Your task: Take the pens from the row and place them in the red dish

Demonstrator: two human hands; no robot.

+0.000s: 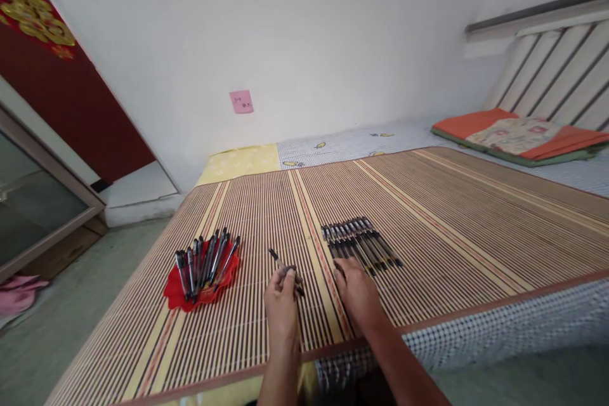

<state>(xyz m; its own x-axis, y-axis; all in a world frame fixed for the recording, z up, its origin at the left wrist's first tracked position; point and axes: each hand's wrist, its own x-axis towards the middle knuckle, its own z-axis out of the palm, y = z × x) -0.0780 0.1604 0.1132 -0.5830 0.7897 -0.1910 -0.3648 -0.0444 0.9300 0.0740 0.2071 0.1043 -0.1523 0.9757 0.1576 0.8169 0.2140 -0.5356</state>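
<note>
My left hand (283, 288) is closed around a black pen (275, 256), held at a slant above the striped mat, its dark ends showing on both sides of the fingers. My right hand (356, 288) has its fingers curled at the lower left end of a row of pens (361, 244). Something dark shows by its fingertips, too small to name. Several black-capped pens lie side by side in that row, caps toward the wall. To the left, a red scalloped dish (174, 295) holds several more pens (209, 260), leaning with their caps up.
The striped bamboo mat (428, 216) covers a bed with checked bedding (504, 311) at its near edge. Folded orange and green cloth (518, 133) lies at the back right, beside a white slatted headboard (566, 70). A pink note (242, 101) is stuck on the wall.
</note>
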